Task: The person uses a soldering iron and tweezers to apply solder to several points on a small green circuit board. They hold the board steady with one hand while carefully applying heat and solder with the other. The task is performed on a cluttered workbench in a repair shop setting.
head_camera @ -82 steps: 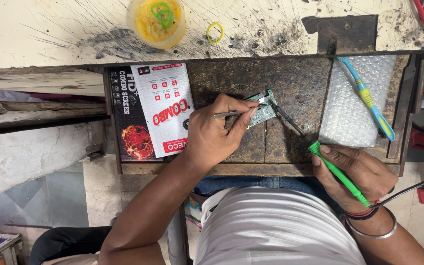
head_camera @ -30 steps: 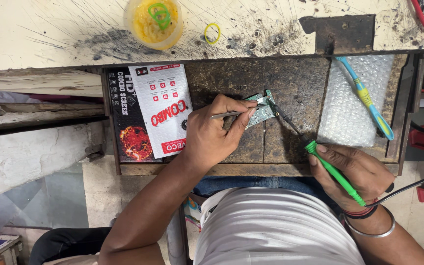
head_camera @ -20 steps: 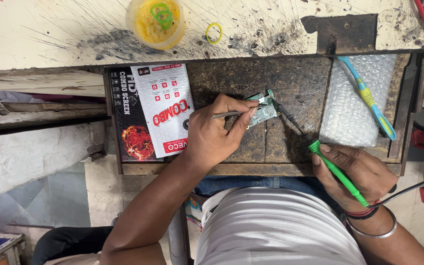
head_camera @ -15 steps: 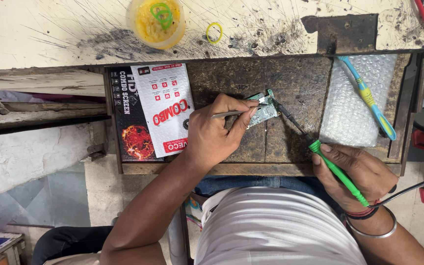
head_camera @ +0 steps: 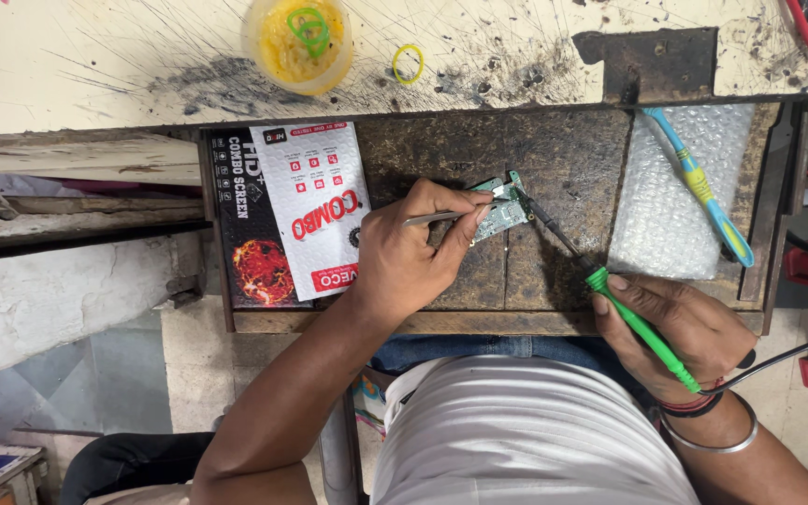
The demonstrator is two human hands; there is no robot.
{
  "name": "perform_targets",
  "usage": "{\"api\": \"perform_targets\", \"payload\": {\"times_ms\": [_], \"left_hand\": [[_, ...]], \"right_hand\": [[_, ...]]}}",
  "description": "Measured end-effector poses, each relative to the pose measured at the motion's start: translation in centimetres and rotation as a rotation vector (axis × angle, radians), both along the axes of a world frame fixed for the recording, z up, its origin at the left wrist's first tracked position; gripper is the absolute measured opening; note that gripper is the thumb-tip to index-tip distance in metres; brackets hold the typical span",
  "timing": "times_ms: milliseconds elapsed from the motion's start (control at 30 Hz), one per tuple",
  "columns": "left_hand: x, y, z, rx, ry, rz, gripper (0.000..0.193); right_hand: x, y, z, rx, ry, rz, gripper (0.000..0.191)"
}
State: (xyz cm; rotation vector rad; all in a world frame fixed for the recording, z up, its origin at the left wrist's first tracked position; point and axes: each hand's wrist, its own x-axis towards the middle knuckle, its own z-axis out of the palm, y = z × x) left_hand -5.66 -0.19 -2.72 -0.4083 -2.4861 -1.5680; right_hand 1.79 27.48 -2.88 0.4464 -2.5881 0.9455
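Note:
My left hand [head_camera: 411,254] pinches thin metal tweezers [head_camera: 440,218] and rests on a dark wooden drawer top [head_camera: 441,154]. The tweezer tips press on a small green circuit board [head_camera: 507,208] lying there. My right hand [head_camera: 680,327] grips a soldering iron with a green handle [head_camera: 645,329]. Its dark shaft slants up to the left, and the tip touches the right edge of the board. A black cord runs off from the handle to the right.
A flat black, white and red package [head_camera: 287,213] lies left of the board. To the right, a blue and yellow tool [head_camera: 703,187] rests on bubble wrap [head_camera: 656,224]. A yellow cup [head_camera: 298,39] and a yellow rubber band [head_camera: 408,64] sit on the scratched bench behind.
Almost nothing has changed. The soldering iron and my right hand shift only slightly, with the tip staying at the board. My left hand keeps the tweezers in place.

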Motion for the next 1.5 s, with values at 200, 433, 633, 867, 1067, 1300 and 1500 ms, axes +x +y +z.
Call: {"api": "perform_targets", "payload": {"times_ms": [200, 433, 633, 867, 1067, 1300, 1500], "left_hand": [[-0.02, 0.05, 0.08, 0.003, -0.004, 0.004, 0.019], [-0.11, 0.07, -0.02, 0.021, 0.017, -0.005, 0.018], [-0.07, -0.07, 0.02, -0.009, 0.015, -0.011, 0.019], [0.0, -0.04, 0.04, -0.008, 0.013, 0.004, 0.019], [-0.16, 0.08, 0.03, 0.005, 0.017, -0.004, 0.019], [-0.13, 0.03, 0.12, 0.0, 0.005, 0.001, 0.019], [0.0, 0.06, 0.14, 0.006, -0.018, -0.001, 0.018]], "right_hand": [[0.02, -0.13, 0.17, 0.013, -0.003, -0.024, 0.021], [-0.09, -0.21, 0.29, -0.013, -0.001, -0.01, 0.02], [-0.08, -0.13, 0.05, -0.017, 0.004, -0.01, 0.021], [0.0, -0.13, 0.06, -0.012, 0.01, -0.008, 0.021], [-0.03, -0.06, 0.29, 0.004, -0.01, -0.003, 0.022], [0.0, -0.07, 0.15, 0.031, -0.005, -0.035, 0.021], [-0.06, -0.02, -0.06, -0.014, 0.007, -0.016, 0.02]]}}
